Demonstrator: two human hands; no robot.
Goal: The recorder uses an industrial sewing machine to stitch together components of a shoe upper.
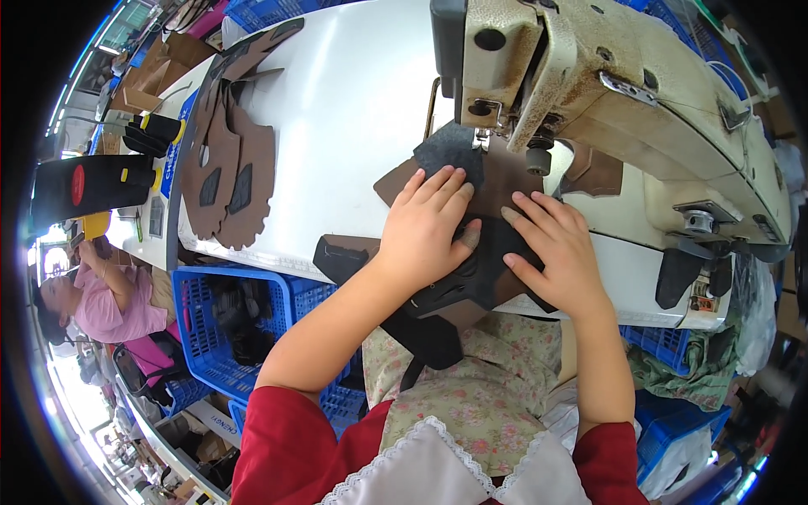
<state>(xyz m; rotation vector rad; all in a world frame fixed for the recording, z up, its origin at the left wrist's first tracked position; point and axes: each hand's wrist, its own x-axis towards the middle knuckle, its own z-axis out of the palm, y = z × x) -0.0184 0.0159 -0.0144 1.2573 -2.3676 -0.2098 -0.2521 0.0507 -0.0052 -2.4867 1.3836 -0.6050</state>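
A sewing machine [581, 71] stands over the white table, its presser foot [481, 140] down near a dark grey patch [444, 149]. The patch lies on a brown panel [509, 181], leather-like, joined to black parts that hang over the table's front edge onto my lap. My left hand [427, 223] rests flat on the work left of the foot, fingertips on the patch, thumb spread. To its right, my right hand [551, 252] lies with fingers stretched over the brown and black material. Tan covers wrap some fingertips. The needle tip is too small to make out.
More brown cut pieces with dark patches [240, 185] lie at the table's left. A blue basket [231, 332] holding black material stands below them. Another brown piece [596, 174] lies under the machine arm. A person in a pink shirt [126, 295] is at the far left.
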